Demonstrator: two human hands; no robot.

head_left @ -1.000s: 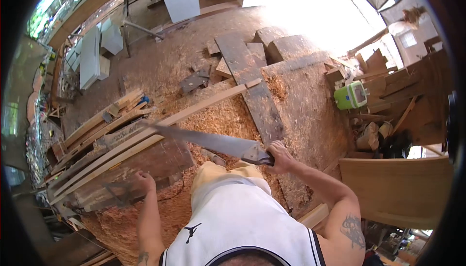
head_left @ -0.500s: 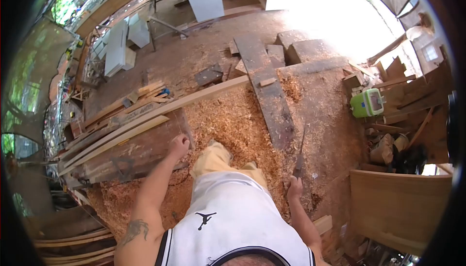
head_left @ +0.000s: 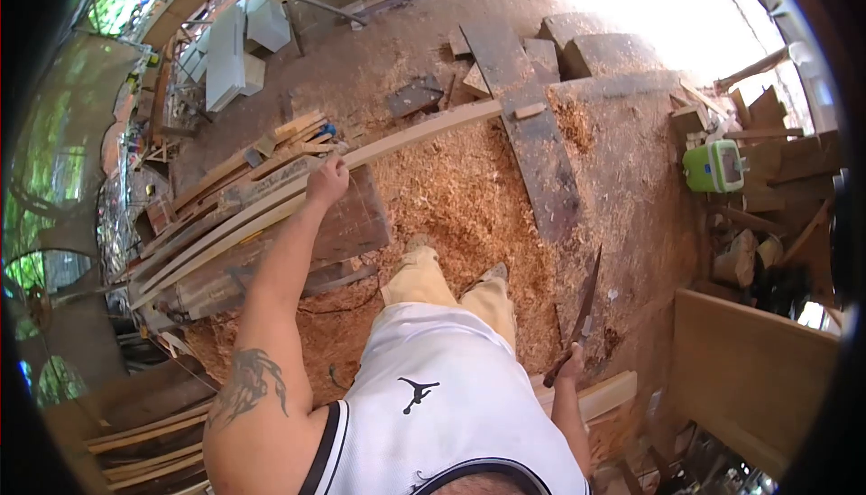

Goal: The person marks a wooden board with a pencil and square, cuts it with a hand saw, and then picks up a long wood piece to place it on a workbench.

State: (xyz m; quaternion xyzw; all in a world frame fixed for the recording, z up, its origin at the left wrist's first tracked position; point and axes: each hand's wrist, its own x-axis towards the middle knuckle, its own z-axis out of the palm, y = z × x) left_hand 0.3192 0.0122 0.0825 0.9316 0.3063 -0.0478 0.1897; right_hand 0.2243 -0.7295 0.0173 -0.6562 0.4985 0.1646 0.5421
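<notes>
In the head view my left hand (head_left: 327,181) is at a long, pale wooden board (head_left: 424,135), fingers curled over its edge. The board runs from the bench out above the shavings, its far end by a dark plank (head_left: 541,166). Beneath the left forearm is the brown workbench top (head_left: 347,224), with a thinner strip beside the board. Low on the right, my right hand (head_left: 570,367) is closed round the handle of a handsaw (head_left: 589,301). The saw's dark, tapering blade points forward, away from my body.
Wood shavings (head_left: 451,202) cover the floor around my feet. Dark blocks (head_left: 613,55) lie ahead right. A green-and-white box (head_left: 713,167) sits among scrap wood on the right, above a wooden panel (head_left: 749,369). Wood offcuts (head_left: 289,134) lie behind the board.
My left hand has moved forward from the bench's near end onto the long board. The right hand still holds the saw, its handle now tilted outward. The view has shifted.
</notes>
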